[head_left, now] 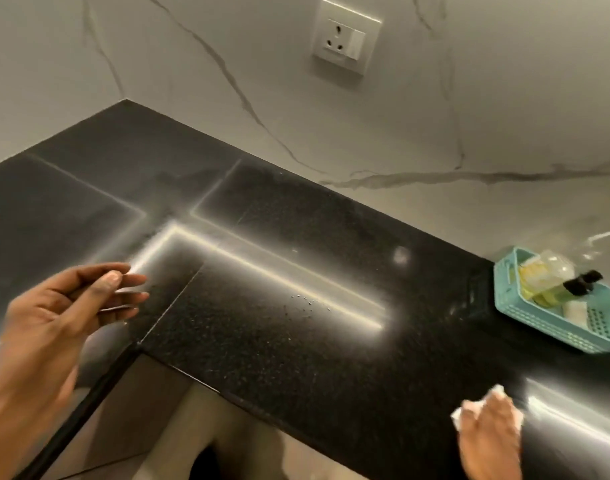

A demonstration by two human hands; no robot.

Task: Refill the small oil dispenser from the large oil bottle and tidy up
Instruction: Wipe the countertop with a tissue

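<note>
My right hand (487, 441) presses a crumpled white tissue (469, 410) onto the black granite counter (331, 341) near its front edge. My left hand (64, 313) hovers over the counter's left part, fingers apart and empty. The small oil dispenser (556, 289), clear with yellow oil and a black spout, lies inside a teal plastic basket (546, 323) at the right. Behind the basket, the large clear oil bottle (605, 242) with a yellow cap is partly cut off by the frame edge. A few small droplets (305, 303) dot the counter's middle.
A white marbled wall (400, 133) with a socket and switch (345, 39) rises behind the counter. The counter has an L-shaped front edge (192, 375), with the floor below it. The basket also holds other pale items.
</note>
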